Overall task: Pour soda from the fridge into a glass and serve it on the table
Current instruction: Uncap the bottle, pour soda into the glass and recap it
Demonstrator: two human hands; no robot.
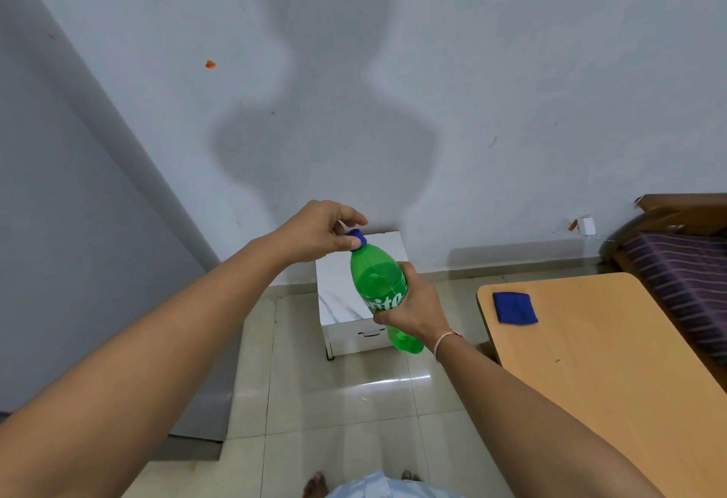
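**Green soda bottle held in both hands above the tiled floor**

At the bottom edge, a pale garment (377, 487) and the toes of two bare feet (314, 484) are seen, mostly cut off by the frame. Two bare forearms are stretched forward. The soda bottle (377, 281) is held in mid-air, tilted with its neck up and to the left, in front of a small white cabinet (338, 293). It is translucent green plastic, rounded, with part of a white logo visible; the rest is hidden by the right hand (413, 308), which is wrapped around its middle. The blue cap (357, 238) is pinched by the curled fingers of the left hand (314, 232). A wooden table (590, 360) with a rounded corner is partly cut off at right; a folded blue cloth (514, 308) lies on it.
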